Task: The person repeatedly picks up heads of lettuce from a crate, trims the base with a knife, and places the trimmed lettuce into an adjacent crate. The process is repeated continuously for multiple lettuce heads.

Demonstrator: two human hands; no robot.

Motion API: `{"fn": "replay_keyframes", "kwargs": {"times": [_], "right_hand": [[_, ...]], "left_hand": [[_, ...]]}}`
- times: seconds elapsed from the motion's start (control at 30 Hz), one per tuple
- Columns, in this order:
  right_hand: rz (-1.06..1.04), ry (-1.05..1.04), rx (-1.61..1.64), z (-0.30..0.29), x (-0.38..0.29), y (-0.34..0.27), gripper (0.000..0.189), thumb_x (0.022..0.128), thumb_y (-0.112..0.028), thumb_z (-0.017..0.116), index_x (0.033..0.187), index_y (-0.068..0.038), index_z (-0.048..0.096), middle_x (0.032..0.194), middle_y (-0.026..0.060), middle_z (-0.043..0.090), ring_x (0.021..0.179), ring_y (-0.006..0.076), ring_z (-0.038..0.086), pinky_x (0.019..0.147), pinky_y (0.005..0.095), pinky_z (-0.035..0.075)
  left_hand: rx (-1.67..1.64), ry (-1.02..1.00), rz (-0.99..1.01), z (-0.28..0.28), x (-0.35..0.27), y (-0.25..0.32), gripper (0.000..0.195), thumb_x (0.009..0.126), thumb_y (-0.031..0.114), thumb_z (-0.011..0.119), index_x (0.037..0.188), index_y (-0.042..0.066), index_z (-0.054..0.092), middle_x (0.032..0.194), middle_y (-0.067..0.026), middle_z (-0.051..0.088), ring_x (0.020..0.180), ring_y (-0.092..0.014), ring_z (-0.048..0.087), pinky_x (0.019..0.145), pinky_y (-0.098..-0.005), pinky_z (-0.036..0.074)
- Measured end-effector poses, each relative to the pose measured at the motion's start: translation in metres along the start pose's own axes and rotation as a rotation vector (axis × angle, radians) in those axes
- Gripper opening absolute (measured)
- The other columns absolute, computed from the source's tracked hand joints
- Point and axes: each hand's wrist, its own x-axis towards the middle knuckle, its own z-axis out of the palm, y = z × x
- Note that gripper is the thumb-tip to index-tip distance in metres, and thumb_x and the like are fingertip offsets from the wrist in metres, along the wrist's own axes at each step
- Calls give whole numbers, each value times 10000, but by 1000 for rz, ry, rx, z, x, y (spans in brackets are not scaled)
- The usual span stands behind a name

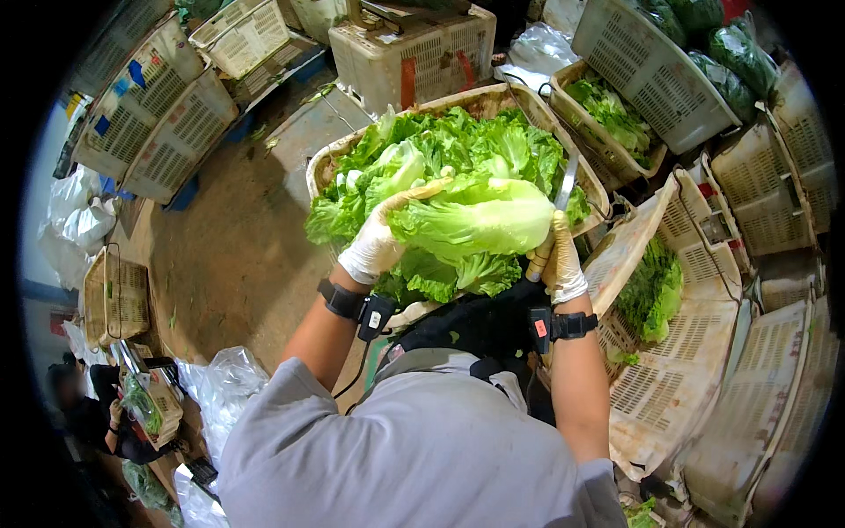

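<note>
A head of leaf lettuce (pixel 492 221) lies sideways across my hands, its pale stem end towards the right. My gloved left hand (pixel 376 243) grips its leafy side, with the fingers stretched over the top. In my gloved right hand (pixel 565 261) is a knife (pixel 566 185), its blade pointing up and away and its handle showing below the fingers. That hand is also at the lettuce's stem end; whether it bears on it I cannot tell. Beneath both hands, a plastic crate (pixel 597 191) is heaped with loose lettuce (pixel 449 135).
A tilted crate (pixel 667 369) with lettuce (pixel 653 290) stands close by my right arm. Farther right is another lettuce crate (pixel 561 76). Stacked crates (pixel 158 99) stand at the far left. Plastic bags (pixel 228 389) and a seated person (pixel 92 412) are at lower left.
</note>
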Motion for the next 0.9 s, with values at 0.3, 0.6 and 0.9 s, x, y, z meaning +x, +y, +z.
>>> {"fn": "replay_keyframes", "kwargs": {"times": [0.3,0.6,0.9], "right_hand": [[-215,27,-10,15,-5,-7,603,797,-449,641,1209,-32,498,832,22,615,502,66,478,407,186,379],[-299,-13,-152,8,-20,-14,771,723,-469,712,1295,-41,424,762,-14,562,468,28,374,397,181,289],[-260,206,-122,6,-43,-26,581,781,-414,662,1194,-32,516,714,28,589,508,126,506,430,267,435]], "left_hand": [[-173,79,81,-8,11,-37,717,821,401,612,1376,86,285,1328,-98,423,1176,-246,451,996,-422,366],[-154,18,314,33,-1,-7,701,793,206,652,1373,74,280,1361,-113,391,1202,-235,426,1007,-384,348],[-364,129,-16,27,0,-8,727,829,131,617,1411,129,181,1202,-79,505,1097,-195,483,940,-391,382]]}}
